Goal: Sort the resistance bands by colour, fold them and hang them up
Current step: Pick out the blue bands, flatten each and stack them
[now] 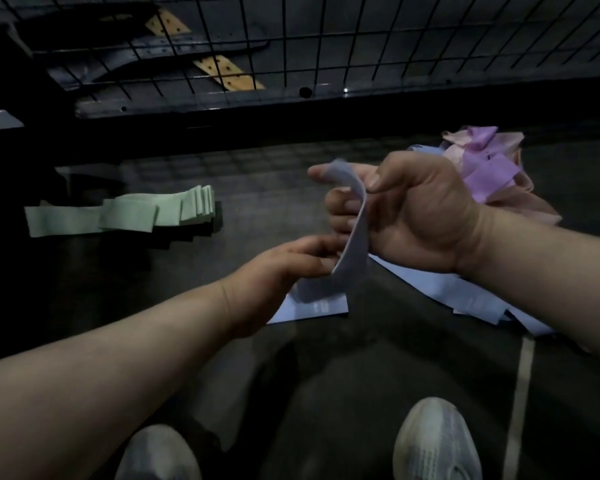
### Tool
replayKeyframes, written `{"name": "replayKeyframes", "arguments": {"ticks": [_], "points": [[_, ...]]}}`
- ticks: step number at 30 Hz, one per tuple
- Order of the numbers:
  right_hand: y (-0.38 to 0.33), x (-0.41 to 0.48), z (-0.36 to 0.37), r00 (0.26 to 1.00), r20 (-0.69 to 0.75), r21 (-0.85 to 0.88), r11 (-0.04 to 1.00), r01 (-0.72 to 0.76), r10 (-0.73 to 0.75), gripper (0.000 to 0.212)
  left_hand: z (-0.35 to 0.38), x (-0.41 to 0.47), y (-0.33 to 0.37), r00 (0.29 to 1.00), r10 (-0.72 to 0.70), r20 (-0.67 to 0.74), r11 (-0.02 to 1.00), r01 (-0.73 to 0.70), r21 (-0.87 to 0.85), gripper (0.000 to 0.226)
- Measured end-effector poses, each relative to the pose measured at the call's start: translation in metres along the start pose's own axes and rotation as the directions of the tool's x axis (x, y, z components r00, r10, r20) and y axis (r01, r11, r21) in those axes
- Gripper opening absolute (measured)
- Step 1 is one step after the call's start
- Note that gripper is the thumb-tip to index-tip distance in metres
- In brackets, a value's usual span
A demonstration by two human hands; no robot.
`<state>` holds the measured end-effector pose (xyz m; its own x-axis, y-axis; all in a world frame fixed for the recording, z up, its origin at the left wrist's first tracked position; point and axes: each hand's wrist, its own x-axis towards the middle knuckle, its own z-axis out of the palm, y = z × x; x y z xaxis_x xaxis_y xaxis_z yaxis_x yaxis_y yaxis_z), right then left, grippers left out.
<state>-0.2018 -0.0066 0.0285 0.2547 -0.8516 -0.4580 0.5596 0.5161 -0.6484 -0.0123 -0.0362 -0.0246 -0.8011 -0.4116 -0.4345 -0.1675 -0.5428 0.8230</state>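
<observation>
A pale blue band (355,233) hangs in the air between my two hands. My right hand (406,216) grips its upper end, which loops over my outstretched forefinger. My left hand (291,268) pinches its lower end. Under my hands more pale blue bands (312,308) lie flat on the dark floor, and others (478,299) spread out below my right wrist. A row of folded green bands (125,214) lies at the left. A loose heap of purple and pink bands (489,168) sits behind my right hand.
A black wire grid panel (361,46) stands along the back, with dark belts and tan straps (229,72) behind it. My two grey shoes (437,441) show at the bottom edge. A pale floor line (520,393) runs down at the right.
</observation>
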Motion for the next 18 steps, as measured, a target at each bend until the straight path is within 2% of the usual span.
{"name": "replayKeyframes", "arguments": {"ticks": [3, 5, 8, 11, 15, 18], "points": [[0.007, 0.011, -0.001, 1.0, -0.014, 0.146, 0.989, 0.017, -0.016, 0.047, -0.01, -0.007, -0.003, 1.0, -0.023, 0.021, 0.997, 0.024, -0.072, 0.036], [0.013, 0.014, 0.0, 1.0, -0.02, 0.152, 0.988, 0.012, -0.009, 0.042, -0.018, -0.011, -0.006, 0.997, -0.038, 0.06, 0.995, 0.044, -0.095, 0.028], [0.021, 0.017, 0.001, 1.0, -0.024, 0.164, 0.986, -0.008, 0.012, 0.034, -0.024, -0.014, -0.008, 0.985, -0.12, 0.127, 0.984, 0.135, -0.12, 0.046], [0.03, 0.016, 0.003, 0.999, 0.041, 0.244, 0.969, -0.043, 0.035, 0.042, -0.019, -0.015, -0.006, 0.981, -0.157, 0.112, 0.98, 0.169, -0.104, 0.051], [0.043, 0.017, 0.009, 0.999, 0.022, 0.255, 0.966, -0.035, 0.031, 0.057, -0.021, -0.016, -0.009, 0.994, -0.098, -0.042, 0.988, 0.102, 0.113, 0.043], [0.042, 0.017, 0.011, 0.998, 0.017, 0.306, 0.95, -0.056, 0.053, 0.059, -0.027, -0.021, -0.012, 0.995, -0.098, -0.01, 0.97, 0.098, 0.222, 0.046]]}}
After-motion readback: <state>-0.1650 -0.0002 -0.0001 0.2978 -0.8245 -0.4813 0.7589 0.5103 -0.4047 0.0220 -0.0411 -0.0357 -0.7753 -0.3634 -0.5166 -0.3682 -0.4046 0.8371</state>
